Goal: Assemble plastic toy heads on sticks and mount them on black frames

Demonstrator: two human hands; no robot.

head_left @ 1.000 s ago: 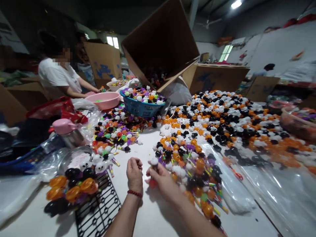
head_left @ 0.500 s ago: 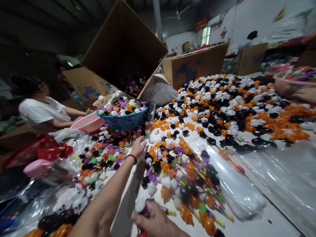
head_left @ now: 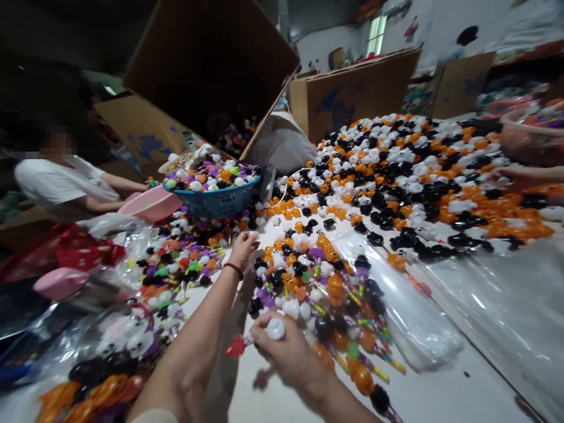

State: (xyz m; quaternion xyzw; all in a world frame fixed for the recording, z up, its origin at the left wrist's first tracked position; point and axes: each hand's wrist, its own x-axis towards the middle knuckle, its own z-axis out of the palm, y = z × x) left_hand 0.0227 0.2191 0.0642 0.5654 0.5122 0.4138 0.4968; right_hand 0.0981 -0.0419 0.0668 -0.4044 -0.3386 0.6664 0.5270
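My right hand (head_left: 286,349) is closed around a small tube toy with a rounded white end (head_left: 276,329); a red piece (head_left: 235,346) sticks out to the left of the fingers. Ahead and to the left, my left hand (head_left: 243,249) has its fingers drawn together, with a pale spot at the tips too small to name. It is over the white table (head_left: 259,388), at the left edge of a pile of small figure-topped tubes (head_left: 326,270) in orange, black, white and purple. Another mixed pile (head_left: 176,258) lies left of my left hand.
A blue basket (head_left: 215,200) full of small pieces stands below a tilted cardboard box (head_left: 211,64). Clear plastic bags (head_left: 409,317) lie at right, before a big heap of plastic figures (head_left: 396,176). A co-worker (head_left: 66,182) holds a pink basin (head_left: 152,202); another person's hand (head_left: 511,174) reaches in.
My left hand's outstretched fingers have closed together. My right hand has moved up and turned the tube toy, so its red end points left. The camera view has shifted somewhat.
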